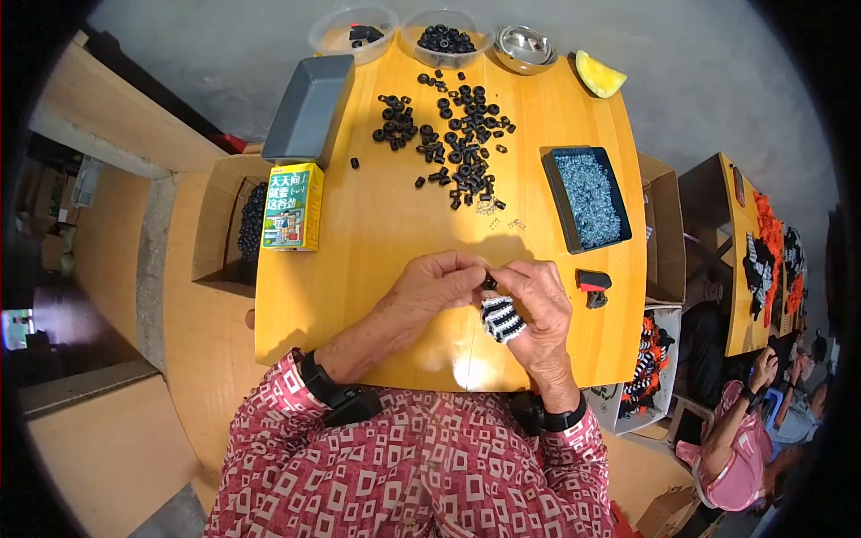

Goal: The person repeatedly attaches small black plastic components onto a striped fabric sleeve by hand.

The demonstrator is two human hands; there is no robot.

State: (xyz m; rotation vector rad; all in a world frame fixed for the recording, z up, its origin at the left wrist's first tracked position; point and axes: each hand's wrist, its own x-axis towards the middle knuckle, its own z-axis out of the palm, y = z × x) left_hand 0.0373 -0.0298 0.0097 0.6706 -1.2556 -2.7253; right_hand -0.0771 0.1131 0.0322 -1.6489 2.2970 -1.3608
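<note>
My left hand and my right hand meet near the front of the table, fingertips close together. Between their pinched fingers sits a small black plastic piece, partly hidden by the fingers. A folded bundle of black-and-white striped cord hangs below it, against my right palm and fingers. Ahead of the hands spread many loose black plastic pieces, some round and some barrel-shaped. Tiny metal springs lie at their near edge.
A dark tray of small shiny pieces stands right, beside a red-and-black object. At left are a grey tray and a green-yellow carton. Tubs, a metal bowl and a melon slice line the back. Other people sit far right.
</note>
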